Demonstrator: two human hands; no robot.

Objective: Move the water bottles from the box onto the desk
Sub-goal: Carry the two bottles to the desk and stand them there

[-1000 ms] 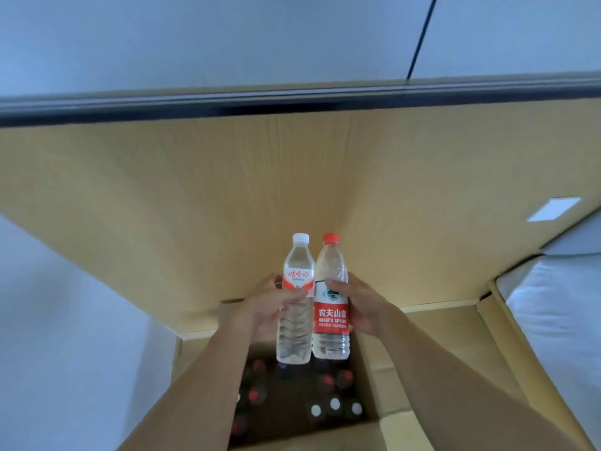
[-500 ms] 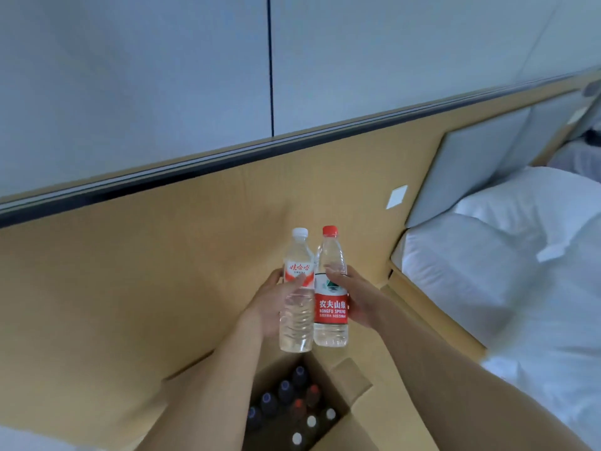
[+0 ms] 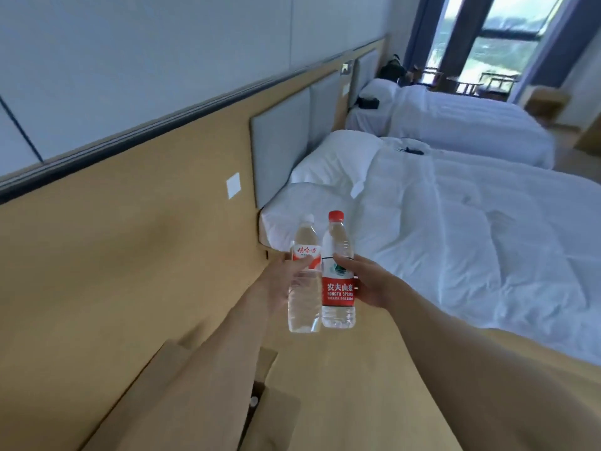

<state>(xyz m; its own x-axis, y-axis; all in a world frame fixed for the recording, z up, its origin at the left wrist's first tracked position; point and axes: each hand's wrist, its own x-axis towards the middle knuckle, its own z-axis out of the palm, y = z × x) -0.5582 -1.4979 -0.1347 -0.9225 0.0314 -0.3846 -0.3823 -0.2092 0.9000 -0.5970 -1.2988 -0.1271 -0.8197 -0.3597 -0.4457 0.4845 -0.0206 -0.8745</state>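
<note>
My left hand (image 3: 279, 281) grips a clear white-capped bottle (image 3: 304, 297) with a red and white label. Beside it, touching, my right hand (image 3: 370, 281) grips a red-capped bottle (image 3: 338, 288) with a red label. Both bottles are upright, held out in front of me in the air. The cardboard box (image 3: 276, 415) is at the bottom of the view, mostly hidden behind my left forearm; one white bottle cap (image 3: 253, 400) shows inside it. No desk is in view.
A tan wooden wall panel (image 3: 113, 255) runs along the left. A bed with white bedding (image 3: 471, 239) fills the right, a second bed (image 3: 455, 122) lies beyond it, and a window (image 3: 494, 43) with chairs is at the far end.
The view has swung to the right, from the wall and box toward the beds. Both hands keep the same hold on the two bottles, and the box has dropped almost out of view.
</note>
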